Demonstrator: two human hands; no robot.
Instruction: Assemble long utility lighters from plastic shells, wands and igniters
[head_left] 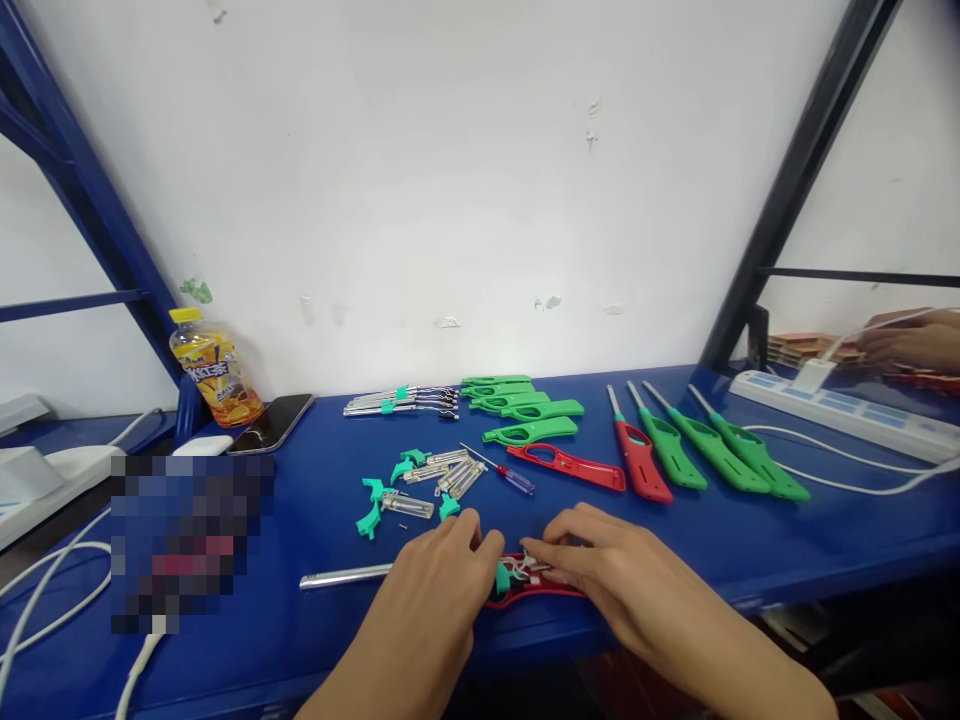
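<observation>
Near the front edge of the blue table lies a red lighter shell (536, 592), open side up, with white wires and a teal part (502, 577) inside. A metal tube (345, 576) sticks out to its left, passing under my left hand (448, 570). That hand is closed around the shell's left end and the tube's base. My right hand (611, 560) is closed at the shell's right part, its fingertips on the inner parts; part of the shell is hidden beneath it. Behind the hands are clear fuel tanks (409, 505) and teal triggers (368, 522).
A screwdriver (516, 480), a red half shell (570, 465), green half shells (529, 431) and metal tubes (382, 403) lie farther back. Several finished-looking lighters (701, 450) stand right. A bottle (217, 370), phone (271, 424) and power strip (847, 410) flank them. Another person's hand (915, 340) shows far right.
</observation>
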